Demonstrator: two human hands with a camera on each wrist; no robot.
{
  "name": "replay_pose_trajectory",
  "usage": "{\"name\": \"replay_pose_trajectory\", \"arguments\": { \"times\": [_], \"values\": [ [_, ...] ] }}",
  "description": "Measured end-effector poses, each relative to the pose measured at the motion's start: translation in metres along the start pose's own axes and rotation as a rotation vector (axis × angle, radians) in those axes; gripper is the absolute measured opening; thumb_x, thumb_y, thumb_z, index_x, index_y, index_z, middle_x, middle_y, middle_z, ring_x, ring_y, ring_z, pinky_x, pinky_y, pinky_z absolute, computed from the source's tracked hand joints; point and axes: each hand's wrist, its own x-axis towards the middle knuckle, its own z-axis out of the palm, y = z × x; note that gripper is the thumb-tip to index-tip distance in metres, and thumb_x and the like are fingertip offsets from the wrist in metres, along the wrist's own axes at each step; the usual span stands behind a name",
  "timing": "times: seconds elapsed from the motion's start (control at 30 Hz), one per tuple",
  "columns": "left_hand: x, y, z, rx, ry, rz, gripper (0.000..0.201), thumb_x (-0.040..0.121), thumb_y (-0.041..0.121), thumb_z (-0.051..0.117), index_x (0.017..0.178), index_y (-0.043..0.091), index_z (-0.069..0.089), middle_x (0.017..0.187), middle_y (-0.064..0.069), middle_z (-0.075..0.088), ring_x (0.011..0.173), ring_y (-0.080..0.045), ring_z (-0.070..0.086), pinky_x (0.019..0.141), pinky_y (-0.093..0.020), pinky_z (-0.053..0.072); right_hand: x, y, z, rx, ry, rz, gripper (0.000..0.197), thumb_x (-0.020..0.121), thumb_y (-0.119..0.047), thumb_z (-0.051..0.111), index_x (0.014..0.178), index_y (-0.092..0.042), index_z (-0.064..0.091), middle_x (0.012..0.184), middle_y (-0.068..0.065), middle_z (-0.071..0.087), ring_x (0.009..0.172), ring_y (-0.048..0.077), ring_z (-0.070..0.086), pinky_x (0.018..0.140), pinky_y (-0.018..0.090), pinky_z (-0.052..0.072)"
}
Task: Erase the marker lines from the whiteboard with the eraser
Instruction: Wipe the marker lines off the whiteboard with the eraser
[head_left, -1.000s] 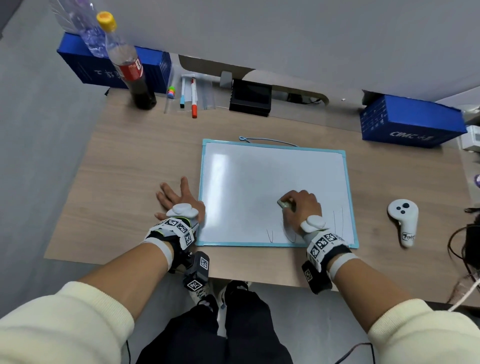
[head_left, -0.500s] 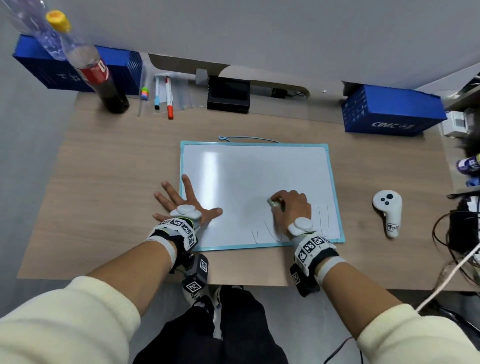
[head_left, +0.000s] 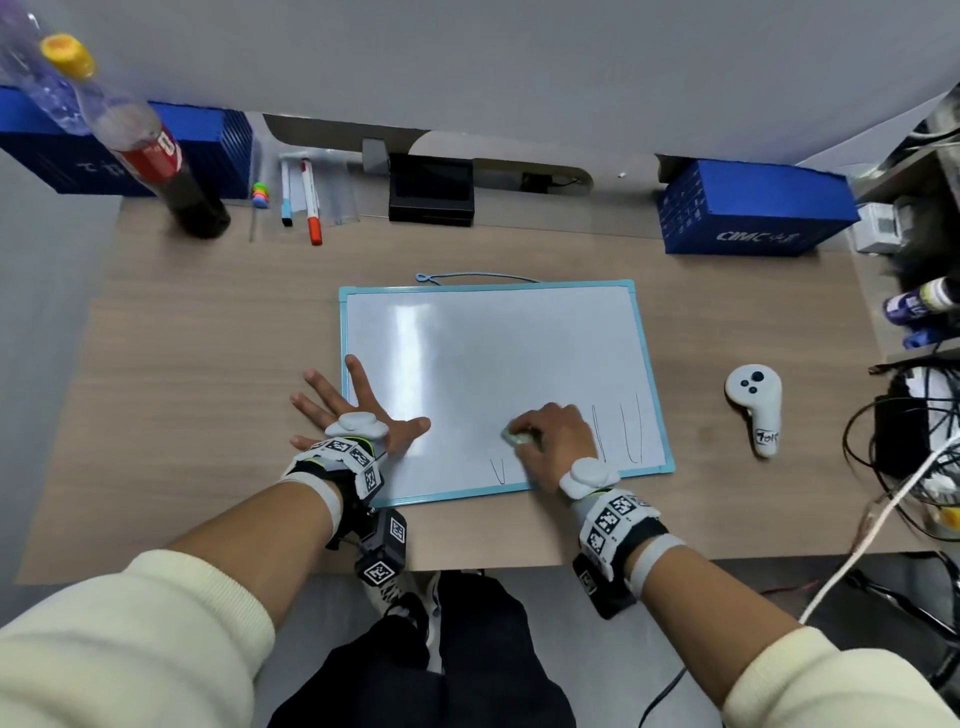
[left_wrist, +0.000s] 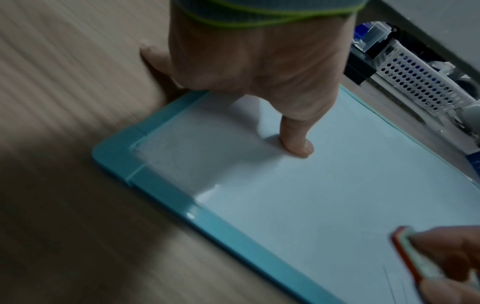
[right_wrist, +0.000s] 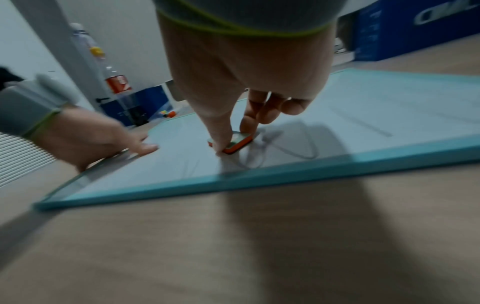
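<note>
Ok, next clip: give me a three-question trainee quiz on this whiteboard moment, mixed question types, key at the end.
1. True or false: the left hand lies flat with spread fingers across the left frame of the whiteboard.
2. Multiple choice: the eraser held by the right hand sits on A) the bare desk, B) the whiteboard near its near edge, C) the blue box.
3. Short answer: where do marker lines still show on the board?

Key
1. True; the thumb presses on the white surface.
2. B.
3. Along the near edge: a small V left of the right hand and tall strokes to its right, toward the near right corner.
</note>
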Motion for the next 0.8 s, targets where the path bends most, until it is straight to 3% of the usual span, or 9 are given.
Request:
{"name": "replay_pose_trajectory", "arguments": {
  "times": [0.1, 0.2, 0.33, 0.53, 0.67, 0.8],
  "values": [
    [-0.002, 0.000, -0.001, -0.011, 0.013, 0.011, 0.132, 0.064, 0.079, 0.064, 0.147, 0.040, -0.031, 0.154, -0.014, -0.039, 0.142, -0.044, -0.030, 0.108, -0.074, 0.006, -0.007, -0.009, 0.010, -0.021, -0.091, -0.121, 0.019, 0.078, -0.031, 0.064, 0.094, -0.037, 0.070, 0.092, -0.007, 0.063, 0.092, 0.020, 0.049, 0.072, 0.032, 0.041],
    [-0.003, -0.001, -0.001, -0.019, 0.000, 0.016, 0.132, 0.064, 0.079, 0.064, 0.147, 0.039, -0.030, 0.154, -0.014, -0.039, 0.142, -0.044, -0.030, 0.107, -0.074, 0.007, -0.008, 0.004, -0.001, -0.072, -0.095, -0.127, 0.022, 0.076, -0.027, 0.066, 0.094, -0.039, 0.070, 0.094, -0.008, 0.061, 0.091, 0.021, 0.047, 0.070, 0.030, 0.033],
    [-0.004, 0.000, -0.001, -0.019, 0.011, 0.021, 0.132, 0.064, 0.079, 0.064, 0.147, 0.039, -0.030, 0.153, -0.015, -0.039, 0.141, -0.044, -0.030, 0.107, -0.075, 0.006, -0.007, 0.010, -0.006, -0.043, -0.070, -0.113, 0.022, 0.075, -0.024, 0.068, 0.092, -0.038, 0.071, 0.091, -0.007, 0.059, 0.089, 0.021, 0.046, 0.073, 0.033, 0.040],
    [-0.003, -0.001, 0.001, -0.030, 0.026, 0.018, 0.132, 0.062, 0.079, 0.065, 0.147, 0.041, -0.029, 0.155, -0.013, -0.037, 0.142, -0.043, -0.029, 0.106, -0.075, 0.006, -0.004, -0.009, 0.010, -0.092, -0.194, -0.289, 0.023, 0.075, -0.022, 0.067, 0.091, -0.037, 0.071, 0.093, -0.007, 0.061, 0.086, 0.015, 0.042, 0.070, 0.030, 0.033],
    [-0.005, 0.004, 0.001, -0.021, 0.022, -0.039, 0.132, 0.063, 0.076, 0.067, 0.146, 0.043, -0.030, 0.155, -0.011, -0.038, 0.144, -0.040, -0.028, 0.108, -0.074, 0.006, -0.006, 0.019, -0.006, -0.111, -0.236, -0.348, 0.022, 0.073, -0.021, 0.068, 0.088, -0.037, 0.072, 0.092, -0.007, 0.061, 0.084, 0.014, 0.042, 0.069, 0.033, 0.039],
    [-0.005, 0.010, 0.002, -0.042, 0.041, -0.058, 0.131, 0.064, 0.072, 0.070, 0.147, 0.044, -0.027, 0.156, -0.010, -0.035, 0.145, -0.038, -0.027, 0.108, -0.074, 0.007, -0.004, 0.017, -0.007, -0.105, -0.223, -0.407, 0.024, 0.072, -0.014, 0.069, 0.084, -0.033, 0.072, 0.089, -0.006, 0.061, 0.082, 0.017, 0.045, 0.066, 0.034, 0.039]
  ]
}}
